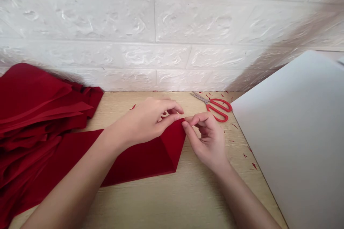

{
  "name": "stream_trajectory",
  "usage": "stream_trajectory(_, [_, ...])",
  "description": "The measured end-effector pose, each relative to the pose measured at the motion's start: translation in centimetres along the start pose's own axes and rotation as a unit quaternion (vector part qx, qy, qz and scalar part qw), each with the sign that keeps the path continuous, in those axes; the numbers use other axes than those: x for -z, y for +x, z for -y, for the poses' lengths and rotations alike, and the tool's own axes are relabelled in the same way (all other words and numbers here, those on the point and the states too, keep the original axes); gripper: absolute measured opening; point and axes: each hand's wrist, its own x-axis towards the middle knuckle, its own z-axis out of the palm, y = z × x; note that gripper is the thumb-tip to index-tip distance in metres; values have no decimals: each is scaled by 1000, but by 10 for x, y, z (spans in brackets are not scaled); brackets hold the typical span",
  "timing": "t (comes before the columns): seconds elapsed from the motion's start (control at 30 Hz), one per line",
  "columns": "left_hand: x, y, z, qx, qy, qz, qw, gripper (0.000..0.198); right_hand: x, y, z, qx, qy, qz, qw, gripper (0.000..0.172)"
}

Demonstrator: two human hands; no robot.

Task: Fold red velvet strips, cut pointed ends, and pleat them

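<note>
A long strip of red fabric [139,161] lies across the table, its right end folded over into a slanted flap [174,143]. My right hand [206,136] pinches the flap's top corner between thumb and forefinger. Just left of that corner is my left hand [145,120], fingers curled and thumb at the fabric's upper edge; its hold seems to be on the cloth, though the grip is partly hidden. My left forearm covers part of the strip.
Bunched red cloth [34,111] is heaped at the left. Red-handled scissors [212,105] lie behind my right hand, near the white brick-patterned wall [172,18]. Small red scraps [254,166] dot the wooden table [150,204]. A large white panel [301,132] stands at the right.
</note>
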Motion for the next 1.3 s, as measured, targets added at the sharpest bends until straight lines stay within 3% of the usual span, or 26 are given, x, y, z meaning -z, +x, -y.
stream_trajectory(0.17, [3, -3, 4, 61, -45, 27, 997, 29, 0, 4, 3, -32, 56, -42, 997, 19])
stream_trajectory(0.37, [4, 1, 4, 33, 62, 27, 997, 24, -1, 6, 1, -45, 70, -62, 995, 18])
stream_trajectory(0.5, [4, 1, 4, 37, 72, 3, 997, 22, 0, 4, 0, -40, 45, -64, 996, 14])
stream_trajectory(0.63, [3, 1, 4, 28, 82, -4, 996, 20, 2, 4, 1, 5, -15, -38, 999, 18])
stream_trajectory(0.77, [2, 1, 1, 23, 96, 0, 995, 22, 3, 4, 0, 53, -67, -35, 996, 10])
stream_trajectory(1.03, [-1, 1, 0, 36, 94, -7, 995, 19, 4, 6, 4, 79, -97, -42, 991, 11])
stream_trajectory(1.17, [-2, 0, 1, 23, 80, -32, 996, 18, 5, 6, 5, 75, -100, -47, 991, 11])
stream_trajectory(1.3, [-3, 0, 0, -46, 115, -27, 992, 25, 6, 6, 3, 54, -65, -49, 995, 11])
